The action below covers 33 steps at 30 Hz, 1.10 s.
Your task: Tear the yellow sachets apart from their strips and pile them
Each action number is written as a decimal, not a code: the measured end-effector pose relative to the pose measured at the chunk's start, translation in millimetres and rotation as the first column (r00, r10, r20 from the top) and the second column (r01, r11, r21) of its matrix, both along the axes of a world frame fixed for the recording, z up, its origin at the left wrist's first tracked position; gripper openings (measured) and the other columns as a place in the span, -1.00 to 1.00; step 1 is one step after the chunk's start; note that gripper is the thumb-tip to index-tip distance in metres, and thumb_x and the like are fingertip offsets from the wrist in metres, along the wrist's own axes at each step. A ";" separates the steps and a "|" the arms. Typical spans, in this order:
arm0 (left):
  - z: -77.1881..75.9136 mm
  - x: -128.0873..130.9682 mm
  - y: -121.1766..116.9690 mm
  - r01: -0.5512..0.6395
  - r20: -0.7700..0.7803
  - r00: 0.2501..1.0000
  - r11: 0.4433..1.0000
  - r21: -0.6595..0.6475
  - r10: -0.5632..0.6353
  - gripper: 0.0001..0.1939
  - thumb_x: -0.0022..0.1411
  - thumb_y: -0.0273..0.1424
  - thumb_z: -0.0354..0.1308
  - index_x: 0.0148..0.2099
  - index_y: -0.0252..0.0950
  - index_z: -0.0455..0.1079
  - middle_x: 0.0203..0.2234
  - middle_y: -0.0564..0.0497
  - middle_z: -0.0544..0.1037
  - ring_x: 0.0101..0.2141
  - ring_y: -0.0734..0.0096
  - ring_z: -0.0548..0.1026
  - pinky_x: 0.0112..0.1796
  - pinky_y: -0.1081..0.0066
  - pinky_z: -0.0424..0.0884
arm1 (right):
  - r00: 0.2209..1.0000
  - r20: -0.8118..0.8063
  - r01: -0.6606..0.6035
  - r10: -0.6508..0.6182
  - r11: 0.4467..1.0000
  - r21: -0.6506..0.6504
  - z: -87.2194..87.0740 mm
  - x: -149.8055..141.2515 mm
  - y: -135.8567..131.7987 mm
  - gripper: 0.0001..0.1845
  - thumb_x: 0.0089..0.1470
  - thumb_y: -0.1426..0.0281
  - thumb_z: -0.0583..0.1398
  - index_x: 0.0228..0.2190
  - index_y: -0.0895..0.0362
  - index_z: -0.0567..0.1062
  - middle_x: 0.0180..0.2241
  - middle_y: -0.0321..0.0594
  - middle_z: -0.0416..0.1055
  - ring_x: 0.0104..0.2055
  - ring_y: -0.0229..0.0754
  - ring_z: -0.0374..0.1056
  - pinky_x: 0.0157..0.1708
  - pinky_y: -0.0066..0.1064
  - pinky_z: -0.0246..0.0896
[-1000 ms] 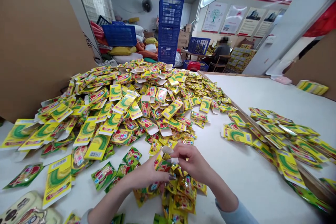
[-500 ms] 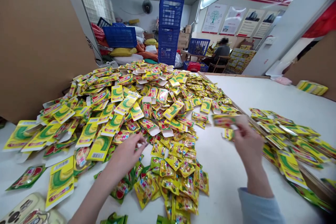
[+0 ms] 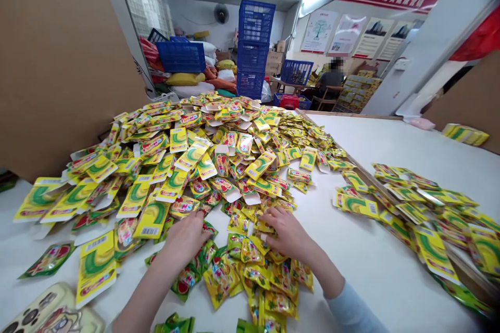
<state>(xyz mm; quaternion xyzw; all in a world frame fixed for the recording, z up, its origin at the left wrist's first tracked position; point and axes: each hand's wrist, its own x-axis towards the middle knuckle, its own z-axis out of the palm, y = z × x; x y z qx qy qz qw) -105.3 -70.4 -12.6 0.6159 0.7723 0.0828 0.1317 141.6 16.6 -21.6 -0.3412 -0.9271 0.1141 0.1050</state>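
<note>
My left hand point(image 3: 188, 237) reaches down over green candy packets point(image 3: 185, 281) at the front edge of a big heap; its fingers are bent, their tips partly hidden, and I see nothing held. To its right, my right hand point(image 3: 287, 231) rests with fingers apart on small yellow packets point(image 3: 269, 270), touching the upper part of that pile. Flat yellow boxes with a green and yellow banana print point(image 3: 150, 218), many with open white flaps, make up most of the heap. A filled yellow box point(image 3: 357, 205) lies on the white table, right of my right hand.
A wooden strip point(image 3: 355, 164) divides the table, with more yellow boxes point(image 3: 429, 244) on and beyond it. A phone in a cartoon case point(image 3: 50, 312) lies front left. Cardboard point(image 3: 58, 62) walls the left side. Behind are stacked blue crates point(image 3: 253, 52) and a seated person point(image 3: 330, 80).
My right hand has let go of a yellow box at the right and moved left onto the yellow packets. My left hand has shifted slightly and lowered towards the green packets.
</note>
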 end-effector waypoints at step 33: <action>-3.9 70.7 17.2 0.003 0.718 0.642 0.938 0.346 -0.267 -0.71 0.23 -0.22 -0.09 -0.11 -0.29 0.26 -0.44 0.02 0.50 -0.42 0.38 0.45 -0.42 0.45 0.35 | 0.600 -0.636 -0.346 -0.485 0.560 -0.753 -7.8 -23.0 -18.4 -0.71 -0.05 0.26 0.20 -0.26 0.13 0.42 -0.36 -0.24 0.45 -0.38 -0.21 0.37 -0.46 -0.39 0.35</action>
